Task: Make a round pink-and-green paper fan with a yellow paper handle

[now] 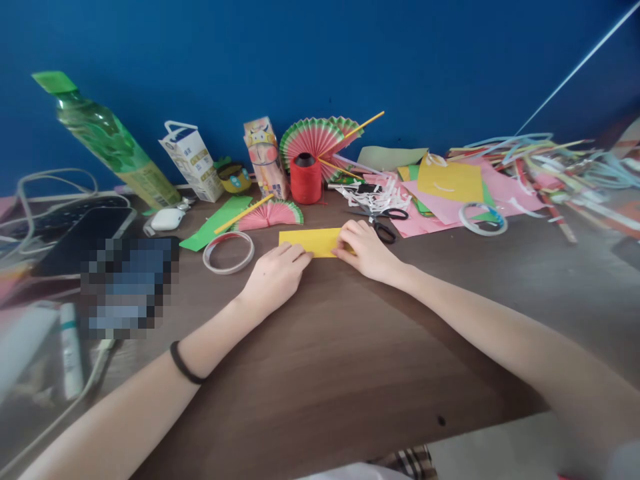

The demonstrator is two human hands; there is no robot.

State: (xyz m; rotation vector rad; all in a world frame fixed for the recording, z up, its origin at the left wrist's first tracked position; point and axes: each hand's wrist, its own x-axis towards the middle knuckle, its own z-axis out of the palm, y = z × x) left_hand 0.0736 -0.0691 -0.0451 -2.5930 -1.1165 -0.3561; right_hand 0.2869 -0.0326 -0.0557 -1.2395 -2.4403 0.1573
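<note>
A yellow strip of paper (306,239) lies flat on the brown table. My left hand (279,275) is closed at its near left edge, with curled fingertips on the paper. My right hand (367,248) covers the right end of the strip, thumb and fingers drawn together on it; that end is partly hidden beneath the fingers. Just behind my right hand lie black-handled scissors (385,231). A roll of tape (229,253) rests left of the paper. Beyond it are a small pink folded paper fan (270,215) and a green paper strip (217,223).
At the back stand a green bottle (113,137), a white carton (194,163), a red thread spool (306,180) and a larger paper fan (313,137). Coloured paper sheets (450,183) and another tape roll (483,219) lie right. A phone (133,283) with a cable is at left.
</note>
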